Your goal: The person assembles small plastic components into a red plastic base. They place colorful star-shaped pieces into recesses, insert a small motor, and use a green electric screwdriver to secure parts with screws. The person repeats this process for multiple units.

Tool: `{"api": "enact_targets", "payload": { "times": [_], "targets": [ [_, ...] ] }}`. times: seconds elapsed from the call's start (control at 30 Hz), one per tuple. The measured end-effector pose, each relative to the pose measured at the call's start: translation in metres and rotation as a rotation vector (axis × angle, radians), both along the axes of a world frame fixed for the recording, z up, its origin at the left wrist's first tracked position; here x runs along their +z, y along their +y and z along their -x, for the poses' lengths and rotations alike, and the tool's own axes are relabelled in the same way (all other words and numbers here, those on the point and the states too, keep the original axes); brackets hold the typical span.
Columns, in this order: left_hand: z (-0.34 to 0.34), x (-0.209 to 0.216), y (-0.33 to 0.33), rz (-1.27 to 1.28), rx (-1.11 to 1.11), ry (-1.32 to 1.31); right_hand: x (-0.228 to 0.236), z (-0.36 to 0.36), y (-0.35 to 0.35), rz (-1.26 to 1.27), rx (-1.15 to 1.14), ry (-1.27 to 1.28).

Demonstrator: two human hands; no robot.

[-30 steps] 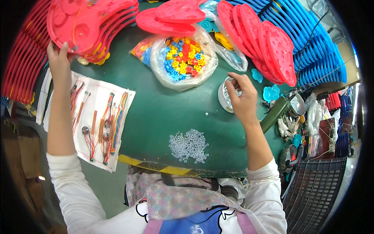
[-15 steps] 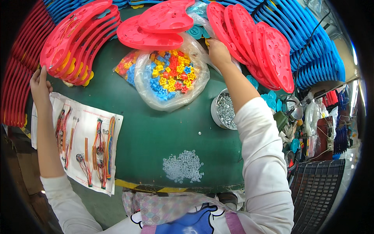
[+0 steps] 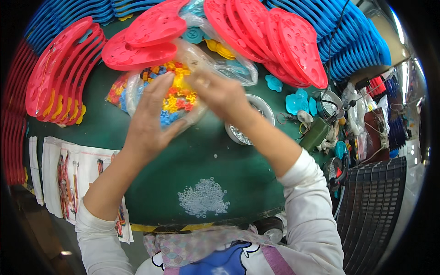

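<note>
My left hand (image 3: 151, 120) hangs over the left part of a clear plastic bag, fingers stretched out and thumb apart. It looks empty. Facing it, my right hand (image 3: 219, 94) is smeared by motion above the bag's right side. A blurred yellow plastic piece (image 3: 180, 82) shows at its fingertips; its shape is unclear. Below both hands, the bag (image 3: 198, 114) holds small star-shaped plastic pieces (image 3: 170, 103) in yellow, red and blue. A round tub of small metal parts (image 3: 233, 133) stands beside my right wrist, partly hidden by it.
Red curved plastic panels (image 3: 146, 25) lie at the back, with stacks left (image 3: 57, 68) and right (image 3: 298, 46). Blue panels (image 3: 362, 50) rise behind. Small clear rings (image 3: 204, 197) lie in front. A sheet with wired parts (image 3: 52, 183) is at left, a black crate (image 3: 373, 206) at right.
My left hand has come from the left red stack to the bag. My right hand has drawn back from the rear toward the bag. The view has shifted to the right.
</note>
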State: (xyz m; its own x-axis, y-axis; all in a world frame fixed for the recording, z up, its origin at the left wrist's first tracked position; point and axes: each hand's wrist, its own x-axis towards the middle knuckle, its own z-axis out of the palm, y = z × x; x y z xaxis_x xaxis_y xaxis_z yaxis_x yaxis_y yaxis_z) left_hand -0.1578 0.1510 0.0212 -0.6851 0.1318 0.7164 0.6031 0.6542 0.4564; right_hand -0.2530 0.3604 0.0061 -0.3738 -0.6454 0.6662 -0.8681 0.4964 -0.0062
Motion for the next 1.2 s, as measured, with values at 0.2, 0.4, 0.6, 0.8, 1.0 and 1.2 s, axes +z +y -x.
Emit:
{"api": "enact_targets", "payload": {
  "times": [0.2,0.4,0.6,0.8,1.0,1.2],
  "targets": [
    [-0.041,-0.012,-0.009,0.250,-0.185,-0.221,0.010,-0.038,0.055,0.347,-0.071,-0.490],
    [-0.158,-0.041,-0.067,0.585,-0.165,-0.340,-0.052,0.073,0.177,0.271,-0.972,-0.302],
    [-0.202,-0.036,-0.080,0.568,-0.198,-0.649,-0.087,0.093,0.200,-0.193,-1.099,-0.147],
    [-0.042,0.002,-0.057,-0.583,0.016,-0.815,-0.090,0.080,0.197,-0.308,-1.107,-0.182],
    [0.149,0.026,-0.020,-1.493,-0.261,-0.899,-0.085,0.080,0.208,-0.084,-1.027,-0.429],
    [0.207,0.016,0.029,-1.777,-0.149,-0.913,-0.068,0.072,0.206,-0.076,-0.975,-0.473]
  ]
}}
